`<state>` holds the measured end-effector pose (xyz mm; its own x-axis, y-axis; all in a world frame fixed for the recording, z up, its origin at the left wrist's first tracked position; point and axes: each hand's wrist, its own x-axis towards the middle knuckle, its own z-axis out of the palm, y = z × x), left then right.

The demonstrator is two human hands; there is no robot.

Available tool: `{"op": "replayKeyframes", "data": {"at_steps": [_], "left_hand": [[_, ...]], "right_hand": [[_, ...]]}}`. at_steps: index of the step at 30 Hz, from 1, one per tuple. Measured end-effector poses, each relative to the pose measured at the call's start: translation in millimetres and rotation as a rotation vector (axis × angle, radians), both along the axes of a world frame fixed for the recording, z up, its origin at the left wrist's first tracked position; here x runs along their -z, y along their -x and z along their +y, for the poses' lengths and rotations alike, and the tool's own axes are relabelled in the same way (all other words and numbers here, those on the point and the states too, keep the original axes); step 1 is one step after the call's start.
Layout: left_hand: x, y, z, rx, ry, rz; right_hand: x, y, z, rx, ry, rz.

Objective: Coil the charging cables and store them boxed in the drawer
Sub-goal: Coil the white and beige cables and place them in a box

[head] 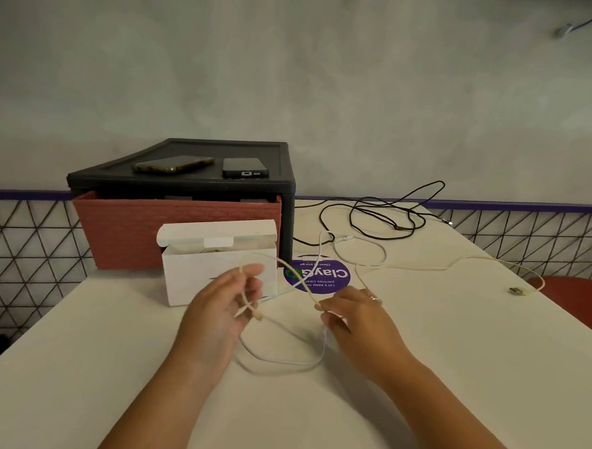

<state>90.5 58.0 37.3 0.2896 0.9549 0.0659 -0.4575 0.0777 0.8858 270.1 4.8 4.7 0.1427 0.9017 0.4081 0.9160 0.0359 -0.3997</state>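
My left hand (230, 301) holds one end of a cream charging cable (422, 267), its small plug hanging below my fingers. My right hand (351, 313) pinches the same cable a short way along; from there it runs off to the right and ends in a USB plug (517, 290). A white cable (280, 359) lies in a loop on the table under my hands. A black cable (384, 215) sprawls at the back. An open white box (217, 258) stands in front of the red drawer (133, 229), which is pulled out of its black cabinet (194, 181).
Two phones (174, 164) (245, 167) lie on top of the cabinet. A purple round sticker (333, 276) is on the white table (109, 352). A red seat (578, 301) shows at the right edge. A black mesh railing runs behind the table.
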Motion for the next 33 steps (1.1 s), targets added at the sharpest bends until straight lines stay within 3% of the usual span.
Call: {"op": "replayKeyframes", "data": {"at_steps": [3, 7, 10, 18, 22, 25, 30, 33], "left_hand": [[10, -8, -7, 0.063, -0.083, 0.236], [23, -10, -6, 0.039, -0.511, 0.959], [28, -9, -6, 0.015, -0.577, 1.261], [31, 5, 14, -0.074, -0.468, 1.271], [22, 17, 18, -0.342, -0.502, 1.039], [13, 18, 12, -0.387, -0.483, 0.961], [10, 20, 12, -0.442, -0.363, 1.001], [10, 25, 16, -0.395, -0.224, 1.180]], "right_hand": [[6, -12, 6, 0.144, 0.002, 0.031], [11, -20, 9, 0.204, 0.105, 0.099], [13, -23, 11, 0.239, 0.153, 0.104], [15, -14, 12, 0.082, 0.227, 0.020], [12, -7, 11, -0.051, 0.274, -0.066], [8, -5, 10, -0.092, 0.289, -0.091], [11, -10, 10, -0.055, 0.309, -0.104], [10, -16, 9, 0.009, 0.311, -0.104]]}}
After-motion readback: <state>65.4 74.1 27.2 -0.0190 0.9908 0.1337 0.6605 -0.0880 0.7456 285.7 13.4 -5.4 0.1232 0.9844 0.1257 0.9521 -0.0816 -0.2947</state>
